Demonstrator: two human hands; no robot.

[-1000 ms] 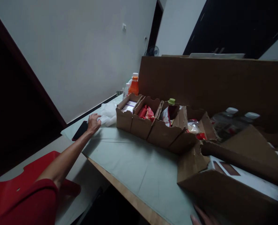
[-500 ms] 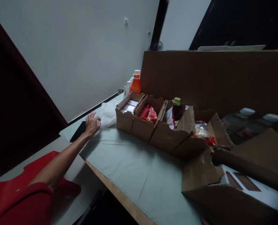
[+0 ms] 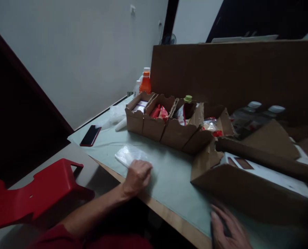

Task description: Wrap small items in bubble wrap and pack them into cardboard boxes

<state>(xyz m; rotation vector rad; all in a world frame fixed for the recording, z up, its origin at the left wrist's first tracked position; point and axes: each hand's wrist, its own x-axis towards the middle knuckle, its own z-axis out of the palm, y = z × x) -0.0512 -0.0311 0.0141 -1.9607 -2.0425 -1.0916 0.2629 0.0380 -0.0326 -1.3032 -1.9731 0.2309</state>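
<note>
My left hand point(image 3: 137, 176) rests near the table's front edge, fingers curled over the near end of a clear plastic bag point(image 3: 126, 156) that lies flat on the pale green table cover point(image 3: 166, 173). At the bottom right my right hand point(image 3: 227, 228) lies on the table, blurred, its fingers stretched out beside a large brown cardboard box point(image 3: 247, 186). A row of open cardboard compartments point(image 3: 169, 126) behind holds red packets and a green-capped bottle point(image 3: 187, 103).
A dark phone point(image 3: 91, 135) lies at the table's left corner. More clear plastic point(image 3: 114, 116) sits beside the compartments. An orange bottle point(image 3: 145, 83) stands by the wall. A tall cardboard sheet point(image 3: 234, 72) backs the table. A red plastic chair point(image 3: 31, 193) stands at lower left.
My left hand has come back from the far left corner by the phone to the front edge, bringing a plastic bag with it. My right hand has come into view.
</note>
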